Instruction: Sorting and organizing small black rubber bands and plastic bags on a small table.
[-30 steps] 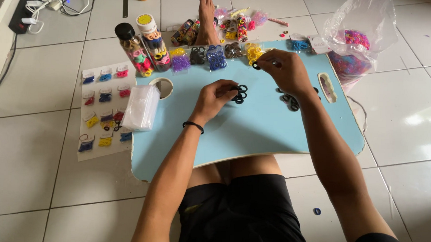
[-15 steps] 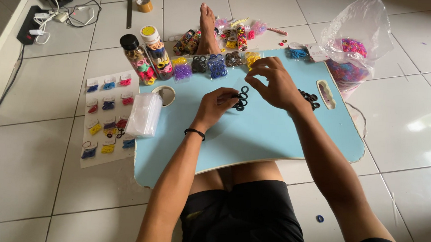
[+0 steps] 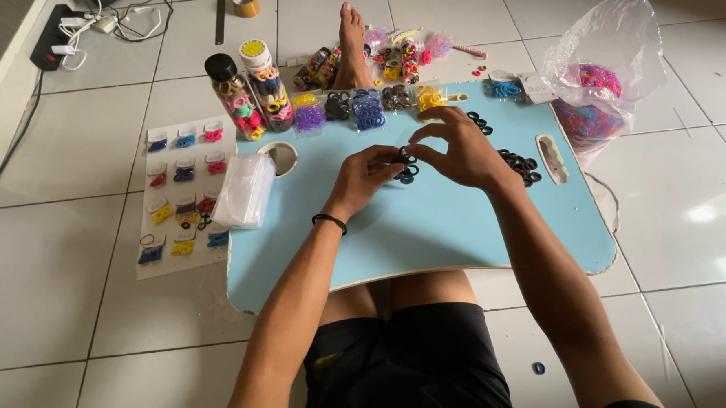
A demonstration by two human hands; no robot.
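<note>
Floor: pale square ceramic tiles (image 3: 689, 210), grey grout lines, seated legs in black shorts at 6 o'clock.
Table: light blue lap table (image 3: 427, 231) with rounded corners, round cup hole (image 3: 282, 156) at its 10 o'clock corner, oval handle slot (image 3: 551, 158) toward 2 o'clock.
Left hand: left hand (image 3: 366, 176) just left of table centre, thin black band on the wrist, thumb and forefinger pinched on a bunch of small black elastic hair ties (image 3: 405, 167).
Right hand: right hand (image 3: 459, 151) just right of the same bunch, fingertips pinching it from 2 o'clock, remaining fingers curled and raised.
Black ties: held between both hands slightly above the table surface, near its centre.
Loose pile: more small black hair ties (image 3: 520, 164) lying on the table at 3 o'clock of the right hand, near the slot.
Far edge: small bagged bundles of purple, blue, black and yellow ties (image 3: 367, 110) lined up at 12 o'clock.
Jars: two clear tall jars of mixed coloured ties (image 3: 249, 97), lying tilted at 10 o'clock.
Bags: stack of small clear plastic bags (image 3: 245, 189) at 9 o'clock, overlapping the table edge.
Cards: white sheet with rows of carded coloured ties (image 3: 182, 192) on the floor at 9 o'clock.
Sack: large clear plastic sack of multicoloured ties (image 3: 597, 84) at 2 o'clock, on the floor.
Foot: bare foot (image 3: 352, 44) at 12 o'clock beyond the table.
</note>
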